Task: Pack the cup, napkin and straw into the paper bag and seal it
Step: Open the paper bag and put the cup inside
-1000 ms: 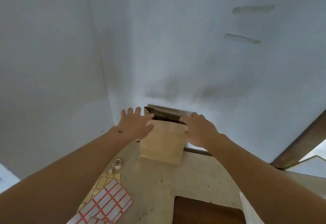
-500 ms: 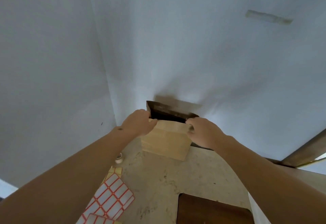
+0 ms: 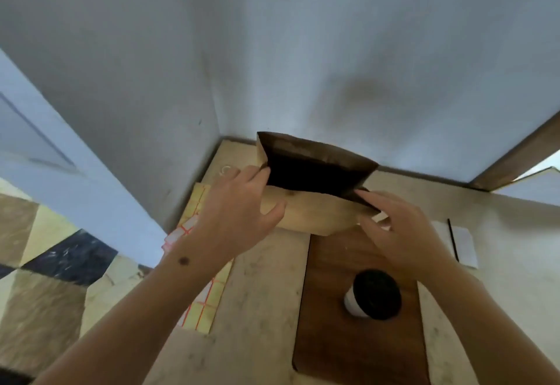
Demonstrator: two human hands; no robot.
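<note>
A brown paper bag (image 3: 315, 213) stands at the back of the table with its mouth wide and dark inside. My left hand (image 3: 233, 212) grips the bag's left edge, thumb on the front panel and fingers at the rim. My right hand (image 3: 397, 227) pinches the bag's right front corner. A white cup with a black lid (image 3: 374, 295) stands on a dark wooden board (image 3: 327, 339) near me. At the right lies a white napkin (image 3: 463, 246) with a thin black straw (image 3: 453, 240) across it.
A sheet of yellow and white stickers with red lines (image 3: 197, 266) lies at the table's left edge. A small roll of tape (image 3: 225, 169) sits by the corner of the grey walls. Tiled floor shows at the lower left; a wooden frame at the far right.
The view has tilted down, so the cup, board, napkin and straw now show. Both hands went from flat against the bag's sides to gripping its rim, and the mouth is pulled wider.
</note>
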